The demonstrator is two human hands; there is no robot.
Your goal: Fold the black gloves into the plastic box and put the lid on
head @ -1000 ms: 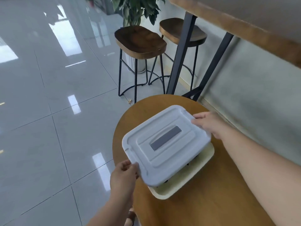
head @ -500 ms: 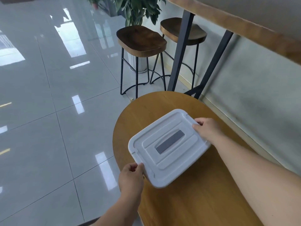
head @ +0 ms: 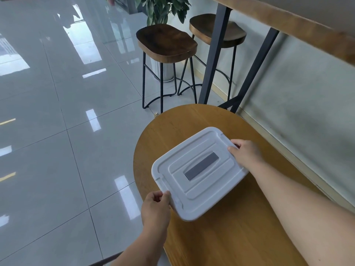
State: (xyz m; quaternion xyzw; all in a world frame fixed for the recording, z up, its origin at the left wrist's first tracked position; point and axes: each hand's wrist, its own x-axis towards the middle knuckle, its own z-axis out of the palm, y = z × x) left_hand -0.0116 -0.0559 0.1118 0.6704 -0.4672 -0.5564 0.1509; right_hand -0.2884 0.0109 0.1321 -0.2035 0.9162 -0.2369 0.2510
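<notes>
While both hands hold it, the pale grey rectangular plastic lid (head: 198,172) with rounded corners and a dark grey rectangular recess in its centre lies on the round wooden table top (head: 240,233), turned at an angle to the table edge.

Head view. The lid covers whatever is under it: the plastic box and the black gloves cannot be seen, so whether the lid is fully seated cannot be told. The left hand (head: 155,207) grips the lid's near-left corner, thumb curled onto the top rim, fingers wrapped under the edge. The right hand (head: 245,153) holds the far-right side, thumb on top of the rim and fingertips bent over the edge; the forearm reaches in across the table from the lower right.

Surroundings. Beyond the table stand two dark brown wooden stools, the nearer one (head: 166,43) and the farther one (head: 217,30), both on thin black metal legs. Behind them is a leafy green potted plant (head: 163,8). A wooden counter (head: 288,25) on black slanted metal legs runs along the grey wall at upper right. The floor (head: 57,131) is glossy grey tile with bright light reflections.
</notes>
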